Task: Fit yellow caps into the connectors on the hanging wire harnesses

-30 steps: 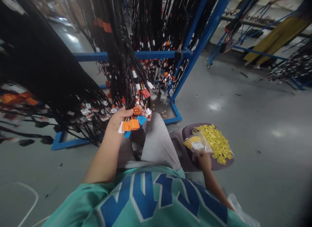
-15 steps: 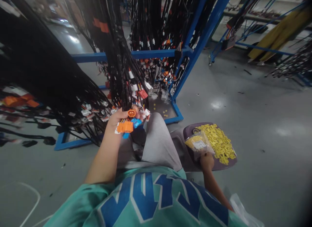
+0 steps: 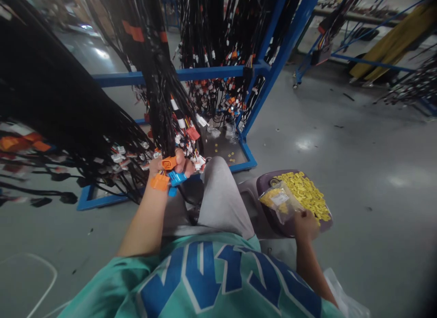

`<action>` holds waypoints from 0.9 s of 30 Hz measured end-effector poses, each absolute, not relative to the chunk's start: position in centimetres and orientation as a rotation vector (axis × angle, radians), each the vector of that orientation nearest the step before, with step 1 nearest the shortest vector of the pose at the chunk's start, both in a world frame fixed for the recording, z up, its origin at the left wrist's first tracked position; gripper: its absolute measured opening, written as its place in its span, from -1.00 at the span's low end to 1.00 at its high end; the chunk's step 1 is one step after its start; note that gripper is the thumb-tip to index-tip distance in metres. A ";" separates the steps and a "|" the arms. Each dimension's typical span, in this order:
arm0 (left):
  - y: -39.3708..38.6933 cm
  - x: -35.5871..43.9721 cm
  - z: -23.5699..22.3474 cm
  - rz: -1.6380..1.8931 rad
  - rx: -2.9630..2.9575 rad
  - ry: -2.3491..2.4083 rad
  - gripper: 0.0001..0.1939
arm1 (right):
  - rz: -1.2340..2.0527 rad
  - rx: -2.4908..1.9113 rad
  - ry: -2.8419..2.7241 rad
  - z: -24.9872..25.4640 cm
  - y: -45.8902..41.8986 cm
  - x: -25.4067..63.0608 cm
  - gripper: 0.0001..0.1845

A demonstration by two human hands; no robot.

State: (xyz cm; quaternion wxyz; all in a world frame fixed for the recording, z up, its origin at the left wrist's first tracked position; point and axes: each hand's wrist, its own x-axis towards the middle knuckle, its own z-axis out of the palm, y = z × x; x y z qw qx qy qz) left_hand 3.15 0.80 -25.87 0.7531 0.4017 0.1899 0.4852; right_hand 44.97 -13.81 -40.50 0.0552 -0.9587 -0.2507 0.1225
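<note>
My left hand (image 3: pixel 180 165) is closed around the lower end of a black wire harness (image 3: pixel 160 90). From its grip stick out orange connectors (image 3: pixel 159 182) and a blue connector (image 3: pixel 177 178); white connectors (image 3: pixel 198 161) hang just beside the fingers. Over on the right, my right hand (image 3: pixel 306 225) is closed at the edge of a clear plastic bag (image 3: pixel 280 199) with yellow pieces and a white label. The bag lies on a purple tray (image 3: pixel 268 217). Loose yellow clips (image 3: pixel 303 190) are heaped there, partly hidden by my right hand. Its fingertips are slightly blurred.
A blue metal rack (image 3: pixel 208 73) stands ahead, hung with dense harnesses. More dark cables (image 3: pixel 61 94) crowd the left side. Several yellow bits lie on the rack's base plate (image 3: pixel 218 149). My grey-clad knee (image 3: pixel 220 186) is between the rack and the tray.
My right hand has moved right along the bag's edge, and the bag has shifted shape a little. My left hand has turned, swinging the orange and blue connectors leftward.
</note>
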 end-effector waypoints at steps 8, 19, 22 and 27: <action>0.6 2.9 -26.2 1.090 0.904 0.490 -0.57 | 0.481 -2.906 -0.682 -38.7 -13.3 47.4 -0.65; 2.0 2.2 -28.4 1.077 0.896 0.424 -0.52 | 0.454 -2.045 -1.334 -34.4 -5.7 37.2 -0.67; 2.0 1.9 -28.8 1.052 0.858 0.486 -0.50 | 0.684 -1.458 -1.549 -32.3 -2.4 30.7 -0.67; 1.2 0.8 -28.7 1.058 0.718 0.626 -0.57 | 1.170 -0.955 -1.712 -29.2 -0.1 22.7 -0.58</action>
